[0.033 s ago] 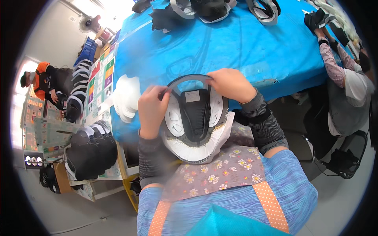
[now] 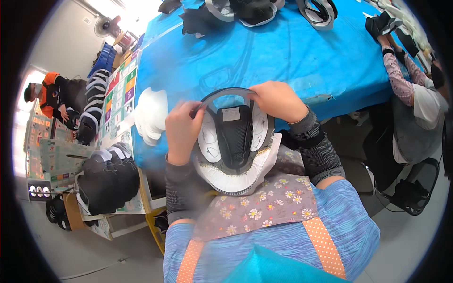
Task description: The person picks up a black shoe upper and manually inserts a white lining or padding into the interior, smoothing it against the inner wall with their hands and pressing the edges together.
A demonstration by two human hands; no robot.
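In front of my lap, at the near edge of the blue-covered table, is a black and white padded liner point(image 2: 233, 134) that looks like a helmet's lining. It has a dark curved rim at the top, white side pads, a black centre strip with a small label, and a gathered white edge nearest me. My left hand point(image 2: 183, 127) pinches the rim at its upper left. At the upper right, my right hand point(image 2: 281, 101) grips the same rim, fingers curled around it. A stack of white cut pieces point(image 2: 151, 115) lies just left of my left hand.
Several black and white padded pieces point(image 2: 255, 12) lie at the far side of the blue table point(image 2: 283, 61). A dark heap of similar pieces point(image 2: 108, 181) sits at the left. One person point(image 2: 49, 96) works at far left, another point(image 2: 417, 104) at right beside a chair point(image 2: 415, 193).
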